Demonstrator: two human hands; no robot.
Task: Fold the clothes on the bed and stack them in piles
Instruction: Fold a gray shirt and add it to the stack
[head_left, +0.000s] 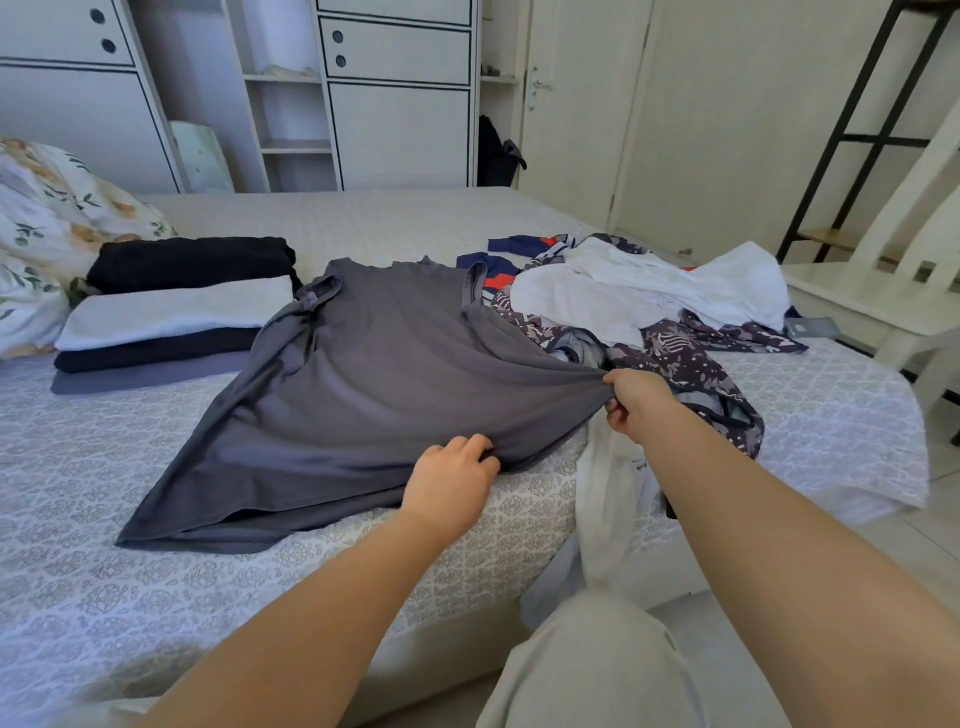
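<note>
A grey sleeveless top (374, 384) lay spread across the middle of the frame on the patterned bedspread (104, 519), its neck and straps toward the upper centre and its hem running along the lower left. The long axis ran away from the person, tilted from lower left toward the upper centre. The left hand (452, 483) pinched the near right edge of the top at lower centre, fingers curled into the cloth. The right hand (631, 400) gripped the same side edge farther up and to the right, drawing it taut. Both hands therefore sat on the right side of the garment, with its body stretching leftward from them, so a fold would probably carry that edge across to the left. A stack of folded clothes (171, 322) stood at centre left, just beside the top. An unfolded heap of white and patterned clothes (649, 306) lay at centre right.
</note>
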